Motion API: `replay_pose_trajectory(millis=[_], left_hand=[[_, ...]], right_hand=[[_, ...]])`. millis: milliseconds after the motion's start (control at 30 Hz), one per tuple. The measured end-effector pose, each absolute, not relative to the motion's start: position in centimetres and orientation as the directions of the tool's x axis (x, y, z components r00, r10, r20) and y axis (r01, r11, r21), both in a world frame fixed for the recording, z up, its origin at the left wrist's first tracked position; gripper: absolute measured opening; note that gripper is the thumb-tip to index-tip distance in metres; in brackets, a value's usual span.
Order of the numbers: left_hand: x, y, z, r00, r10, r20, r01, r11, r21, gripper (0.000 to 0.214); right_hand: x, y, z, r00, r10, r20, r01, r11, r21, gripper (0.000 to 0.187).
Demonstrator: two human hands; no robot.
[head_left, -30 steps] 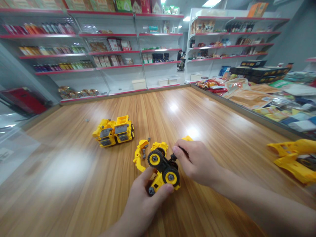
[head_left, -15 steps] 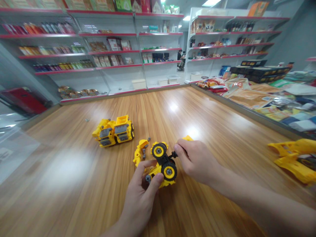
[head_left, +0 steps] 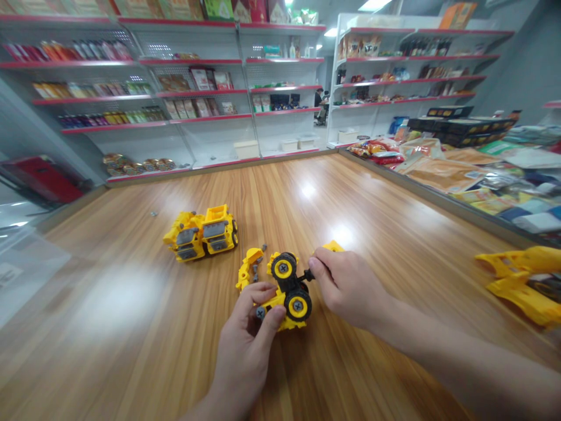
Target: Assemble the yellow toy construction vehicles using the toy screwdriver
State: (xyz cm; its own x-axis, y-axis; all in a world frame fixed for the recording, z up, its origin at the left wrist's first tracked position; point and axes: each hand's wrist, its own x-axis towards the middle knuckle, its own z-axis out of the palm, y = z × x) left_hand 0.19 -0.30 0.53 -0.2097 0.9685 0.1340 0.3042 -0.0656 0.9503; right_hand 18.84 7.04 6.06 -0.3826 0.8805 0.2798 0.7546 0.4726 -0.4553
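My left hand point(head_left: 248, 330) is closed around a yellow toy truck point(head_left: 276, 301), which is tipped so that its black wheels with yellow hubs face up and toward me. Grey cross-slotted screw heads show in the hubs. In my right hand point(head_left: 348, 283) is a toy screwdriver point(head_left: 307, 274) with a black shaft; a yellow part of it sticks out above my fist. Its tip points at the truck's dark underside between the wheels, and I cannot tell whether it sits in a screw. Just behind my left hand lies a loose yellow toy arm point(head_left: 246, 266) beside several small grey screws point(head_left: 255, 270).
Two assembled yellow toy trucks point(head_left: 201, 234) stand left of centre on the wooden table point(head_left: 144, 339). A yellow toy part point(head_left: 526, 280) lies at the right edge, a clear plastic box point(head_left: 26, 269) at the left. Packaged goods point(head_left: 451, 169) lie beyond the table's right rim; stocked shelves point(head_left: 197, 90) stand behind.
The toy truck and my left hand have shifted slightly to the left. My right hand keeps its grip on the screwdriver, almost unmoved.
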Motion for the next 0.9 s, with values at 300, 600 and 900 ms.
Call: replay_pose_trajectory(millis=[300, 600, 900], left_hand=[[0.13, -0.37, 0.69, -0.188, 0.982, 0.019, 0.302, 0.04, 0.953, 0.04], [0.11, -0.41, 0.78, -0.178, 0.978, 0.104, 0.345, -0.036, 0.938, 0.035], [0.41, -0.3, 1.06, -0.194, 0.956, 0.219, 0.381, -0.132, 0.915, 0.028]], right_hand=[[18.75, 7.03, 6.18, -0.365, 0.895, 0.258, 0.77, 0.446, -0.456, 0.034], [18.76, 7.2, 6.47, -0.345, 0.915, 0.212, 0.752, 0.404, -0.52, 0.038], [18.69, 7.42, 6.53, -0.334, 0.925, 0.181, 0.746, 0.377, -0.549, 0.039]])
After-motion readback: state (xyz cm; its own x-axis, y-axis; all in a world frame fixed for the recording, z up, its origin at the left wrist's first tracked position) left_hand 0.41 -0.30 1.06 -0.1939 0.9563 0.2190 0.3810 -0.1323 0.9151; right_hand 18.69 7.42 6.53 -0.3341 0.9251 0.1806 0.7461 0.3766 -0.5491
